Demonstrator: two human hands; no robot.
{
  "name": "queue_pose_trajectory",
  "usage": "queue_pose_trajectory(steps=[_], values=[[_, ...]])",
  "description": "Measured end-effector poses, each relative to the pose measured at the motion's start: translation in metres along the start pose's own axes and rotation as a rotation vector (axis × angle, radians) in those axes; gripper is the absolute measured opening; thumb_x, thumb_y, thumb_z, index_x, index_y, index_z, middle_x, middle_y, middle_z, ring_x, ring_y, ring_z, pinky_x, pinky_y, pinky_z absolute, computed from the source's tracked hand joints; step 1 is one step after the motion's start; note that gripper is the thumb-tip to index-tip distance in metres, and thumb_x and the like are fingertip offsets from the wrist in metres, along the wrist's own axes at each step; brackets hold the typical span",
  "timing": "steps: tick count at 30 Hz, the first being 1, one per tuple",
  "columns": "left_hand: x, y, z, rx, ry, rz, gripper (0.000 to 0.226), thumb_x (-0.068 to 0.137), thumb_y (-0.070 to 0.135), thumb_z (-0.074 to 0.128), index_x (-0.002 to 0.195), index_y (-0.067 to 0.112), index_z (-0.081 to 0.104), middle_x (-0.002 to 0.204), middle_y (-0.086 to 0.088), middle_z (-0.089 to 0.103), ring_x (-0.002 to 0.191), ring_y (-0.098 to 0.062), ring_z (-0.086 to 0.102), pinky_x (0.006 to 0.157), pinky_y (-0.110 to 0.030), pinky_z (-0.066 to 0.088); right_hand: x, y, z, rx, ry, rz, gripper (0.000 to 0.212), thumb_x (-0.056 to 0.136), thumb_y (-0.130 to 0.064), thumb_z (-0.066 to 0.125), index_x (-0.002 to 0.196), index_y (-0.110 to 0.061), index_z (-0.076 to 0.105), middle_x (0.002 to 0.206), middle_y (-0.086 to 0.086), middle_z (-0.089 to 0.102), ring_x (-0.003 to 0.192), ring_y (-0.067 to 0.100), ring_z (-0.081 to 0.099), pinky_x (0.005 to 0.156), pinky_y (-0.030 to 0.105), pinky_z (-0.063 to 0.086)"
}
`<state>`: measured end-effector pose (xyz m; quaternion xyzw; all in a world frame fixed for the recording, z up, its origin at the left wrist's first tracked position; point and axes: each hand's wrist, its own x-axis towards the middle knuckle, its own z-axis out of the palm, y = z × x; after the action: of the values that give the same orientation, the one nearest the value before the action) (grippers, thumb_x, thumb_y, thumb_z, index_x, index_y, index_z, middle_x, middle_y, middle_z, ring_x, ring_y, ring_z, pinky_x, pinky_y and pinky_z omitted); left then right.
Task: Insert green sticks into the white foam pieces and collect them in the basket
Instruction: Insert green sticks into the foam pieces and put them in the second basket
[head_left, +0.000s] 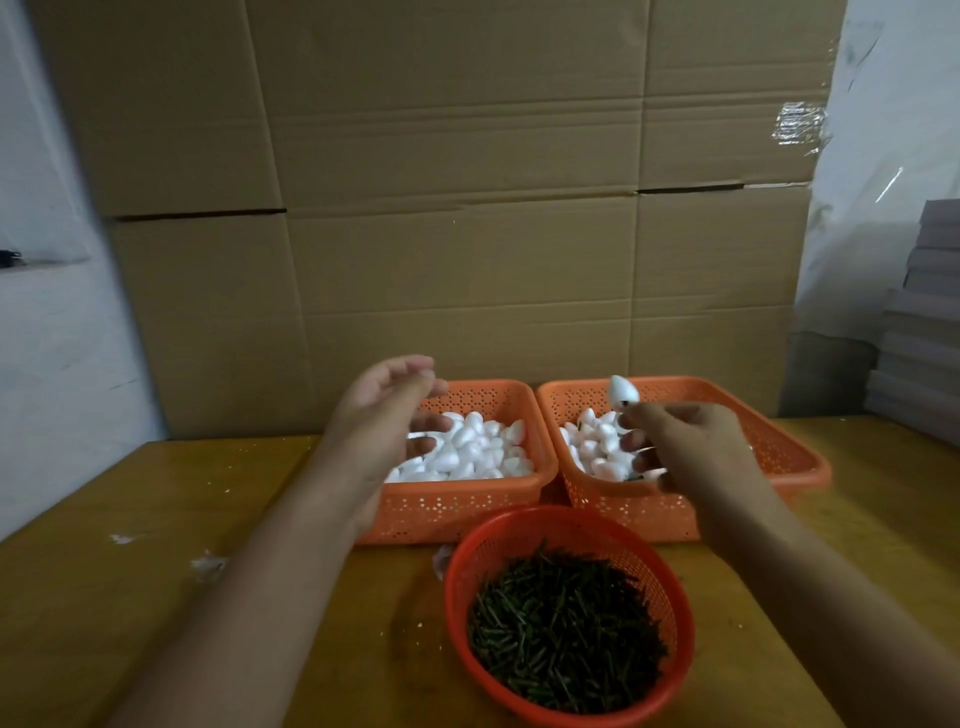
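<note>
Over the right orange basket (779, 447) our right hand (691, 447) pinches a white foam piece (622, 391) — our left hand (384, 415) hangs with fingers loose above the left basket (467, 506), green sticks (566, 634) nearest us.

Your left hand (387, 415) hovers with relaxed fingers over the left orange basket (467, 506) of white foam pieces (470, 447). Your right hand (680, 447) pinches one foam piece (622, 389) above the right orange basket (779, 447). The round red basket (519, 530) nearest you holds green sticks (563, 631).
</note>
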<state>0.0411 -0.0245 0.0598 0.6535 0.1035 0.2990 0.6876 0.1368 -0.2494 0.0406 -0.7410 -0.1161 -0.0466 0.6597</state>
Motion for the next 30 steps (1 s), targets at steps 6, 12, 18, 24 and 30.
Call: queue_pose_trajectory(steps=[6, 12, 18, 24, 30], values=[[0.020, -0.006, -0.032, 0.300, 0.115, 0.096, 0.019, 0.095, 0.013, 0.059, 0.099, 0.030, 0.065, 0.099, 0.002, 0.072, 0.071, -0.005, 0.067, 0.069, -0.030, 0.052, 0.022, 0.016, -0.018, -0.043, 0.093, 0.094, 0.023, 0.095, -0.022, 0.061, 0.079, -0.009, 0.071, 0.081, 0.010, 0.072, 0.066, 0.021, 0.064, 0.061, 0.033, 0.049], [0.032, -0.021, -0.056, 0.755, 0.142, 0.151, 0.022, 0.094, 0.009, 0.057, 0.103, 0.028, 0.066, 0.098, 0.016, 0.063, 0.089, 0.001, 0.057, 0.071, -0.015, 0.040, 0.024, 0.018, -0.017, -0.229, 0.106, -0.121, 0.030, 0.090, -0.016, 0.051, 0.087, 0.010, 0.064, 0.087, 0.024, 0.070, 0.079, 0.044, 0.065, 0.063, 0.042, 0.048], [0.039, -0.041, -0.055, 0.937, 0.050, 0.099, 0.021, 0.093, 0.011, 0.065, 0.113, 0.016, 0.070, 0.107, 0.006, 0.063, 0.098, -0.012, 0.057, 0.086, -0.025, 0.040, -0.003, 0.002, 0.003, -0.388, -0.376, -0.275, 0.016, 0.093, -0.014, 0.059, 0.088, -0.020, 0.074, 0.072, -0.004, 0.073, 0.060, 0.006, 0.065, 0.052, 0.020, 0.048], [0.049, -0.046, -0.056, 1.169, -0.077, -0.005, 0.023, 0.089, 0.014, 0.070, 0.111, 0.019, 0.071, 0.121, -0.006, 0.067, 0.105, -0.020, 0.061, 0.083, -0.025, 0.042, -0.025, 0.003, 0.013, -0.883, -0.944, -0.398, 0.031, 0.096, -0.043, 0.058, 0.125, -0.035, 0.063, 0.115, -0.021, 0.066, 0.103, -0.005, 0.060, 0.092, 0.024, 0.049], [0.061, -0.025, -0.044, 1.447, -0.195, -0.140, 0.024, 0.088, 0.030, 0.070, 0.110, 0.019, 0.072, 0.129, -0.005, 0.064, 0.112, -0.023, 0.063, 0.096, -0.036, 0.052, -0.026, 0.009, 0.017, -0.965, -0.995, -0.355, 0.037, 0.097, -0.045, 0.056, 0.133, -0.036, 0.056, 0.125, -0.014, 0.061, 0.110, 0.007, 0.058, 0.094, 0.030, 0.048]])
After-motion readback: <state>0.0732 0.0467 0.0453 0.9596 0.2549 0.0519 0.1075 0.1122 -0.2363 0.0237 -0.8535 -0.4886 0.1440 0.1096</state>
